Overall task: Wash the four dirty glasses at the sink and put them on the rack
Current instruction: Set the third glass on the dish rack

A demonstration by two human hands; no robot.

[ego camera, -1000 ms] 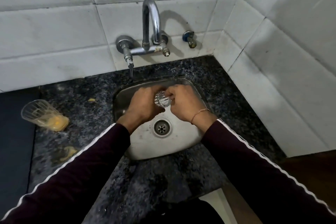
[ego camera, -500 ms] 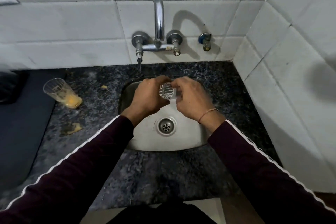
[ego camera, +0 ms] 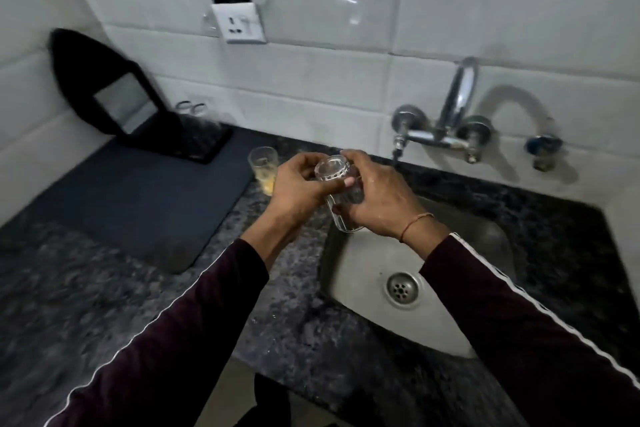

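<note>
A clear ribbed glass (ego camera: pixel 341 196) is held base-up between both hands, over the left rim of the steel sink (ego camera: pixel 450 322). My left hand (ego camera: pixel 299 189) grips its upper part from the left. My right hand (ego camera: pixel 377 198) wraps around it from the right. A dirty glass (ego camera: pixel 264 168) with yellow residue at its bottom stands upright on the counter just left of my hands. At the back left a black rack (ego camera: pixel 197 140) holds two clear glasses (ego camera: pixel 192 111) whose rims show.
A dark mat (ego camera: pixel 138 204) covers the counter left of the sink, under the rack. The wall tap (ego camera: pixel 446 121) hangs over the sink's back edge. A white socket (ego camera: pixel 239 22) sits on the tiled wall. A black panel (ego camera: pixel 100 87) leans at the back left.
The view has swung left, bringing the mat, rack and socket into sight. Both hands have carried the glass from over the sink's middle to its left rim.
</note>
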